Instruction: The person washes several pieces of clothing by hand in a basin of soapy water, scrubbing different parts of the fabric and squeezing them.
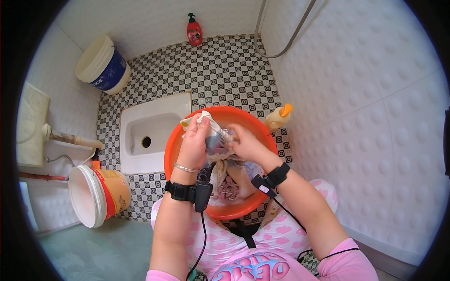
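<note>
Over an orange-red basin, my left hand is closed around a wet cloth, white with a blue-grey patch and a yellowish edge. My right hand pinches the same cloth on its right side, where it looks soapy. What kind of garment it is, I cannot tell. Below my hands, other wet clothes lie in the basin: a mauve crumpled one, a beige one and a pale blue one. Whitish water shows around them. My forearms hide part of the basin's sides.
A cream bottle with an orange cap stands close to the basin's right. On the left are a squat toilet, a white-and-orange bucket and a white-and-blue bucket. A red pump bottle stands by the far wall; a grey hose hangs right.
</note>
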